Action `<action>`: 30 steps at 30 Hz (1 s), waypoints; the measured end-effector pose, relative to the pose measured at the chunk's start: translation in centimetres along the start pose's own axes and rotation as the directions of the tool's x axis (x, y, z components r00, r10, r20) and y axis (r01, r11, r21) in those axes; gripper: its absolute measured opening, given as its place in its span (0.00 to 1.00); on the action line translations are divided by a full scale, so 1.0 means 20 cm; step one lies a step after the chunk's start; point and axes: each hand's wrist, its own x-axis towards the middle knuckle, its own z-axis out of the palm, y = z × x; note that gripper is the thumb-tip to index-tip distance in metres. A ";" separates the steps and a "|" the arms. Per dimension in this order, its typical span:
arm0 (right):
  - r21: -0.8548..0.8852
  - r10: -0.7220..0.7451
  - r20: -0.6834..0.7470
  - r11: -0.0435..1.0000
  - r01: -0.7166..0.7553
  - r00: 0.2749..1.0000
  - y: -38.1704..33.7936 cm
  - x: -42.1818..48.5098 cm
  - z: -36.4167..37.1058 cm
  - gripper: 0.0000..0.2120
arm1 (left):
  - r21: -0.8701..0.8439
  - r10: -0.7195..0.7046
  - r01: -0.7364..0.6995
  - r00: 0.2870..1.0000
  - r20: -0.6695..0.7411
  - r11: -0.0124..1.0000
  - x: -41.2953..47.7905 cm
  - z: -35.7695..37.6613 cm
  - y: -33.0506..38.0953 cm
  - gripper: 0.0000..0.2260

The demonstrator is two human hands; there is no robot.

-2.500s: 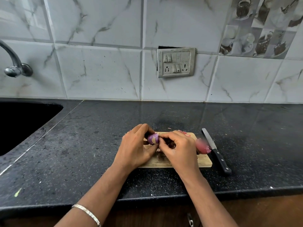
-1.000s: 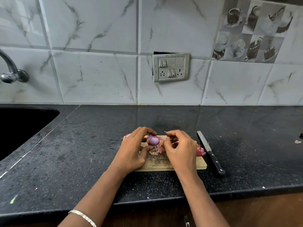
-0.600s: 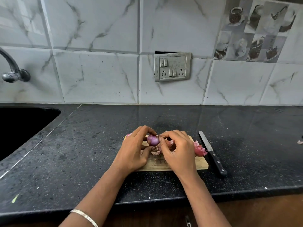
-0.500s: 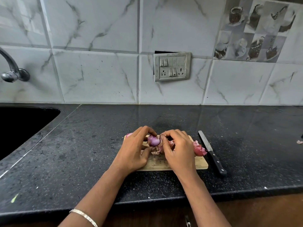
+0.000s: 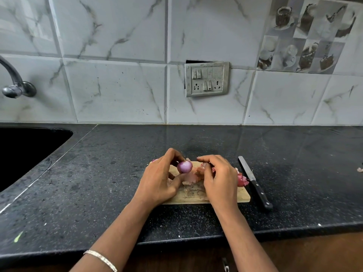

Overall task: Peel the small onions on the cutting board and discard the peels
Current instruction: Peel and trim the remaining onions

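Head view: left hand [image 5: 159, 179] is pinching a near-bare onion [image 5: 184, 166]; right hand [image 5: 220, 179], at 3 o'clock, is pinching torn peel [image 5: 198, 170], probably discarding next.

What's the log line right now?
left hand holds onion | right hand pinches peel | peels on board | knife beside board

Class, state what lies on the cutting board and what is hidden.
Loose peels lie mid-board; pink onion pieces at its right edge. The left hand holds a peeled onion above the cutting board. Both it and the right hand cover the rest.
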 end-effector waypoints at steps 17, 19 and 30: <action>0.201 -0.063 0.103 0.979 0.041 0.993 -0.02 -0.01 0.01 0.09 | -0.082 -0.006 0.009 0.999 0.032 0.997 0.01 0.01 -0.02 0.13; 0.223 -0.048 0.095 0.974 0.025 0.994 -0.01 0.00 0.01 0.09 | -0.073 -0.005 0.008 0.999 0.045 0.997 0.01 0.01 -0.02 0.13; 0.286 -0.021 0.073 0.958 -0.001 0.997 0.01 0.00 0.02 0.11 | -0.106 -0.039 0.044 0.998 0.054 0.993 0.01 0.02 -0.01 0.13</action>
